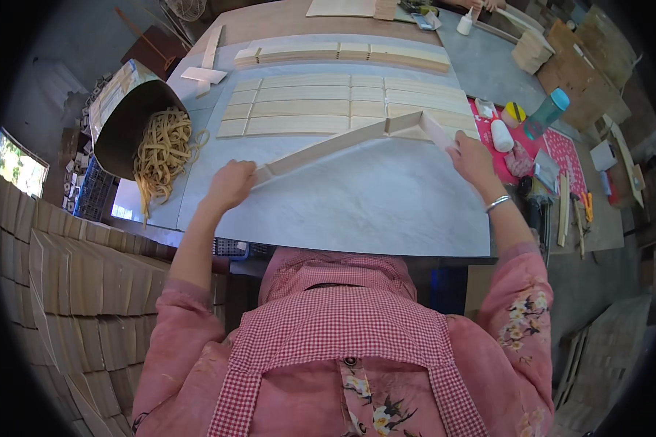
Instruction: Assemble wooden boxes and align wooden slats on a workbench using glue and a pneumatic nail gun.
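A long, thin pale wooden strip, bent at a corner near its right part, spans between my two hands above the table. My left hand is closed around its left end. At the other end, my right hand grips the short section past the bend, with a silver bangle on the wrist. Just beyond the strip, several flat wooden strips with grooves across them lie side by side on the grey-white tabletop. Farther back sits a stack of similar grooved strips.
On the left, a tipped container spills tan rubber bands onto the table. To the right, a pink mat holds a teal bottle, a white bottle and a yellow-lidded tub. Stacked wooden frames stand at lower left.
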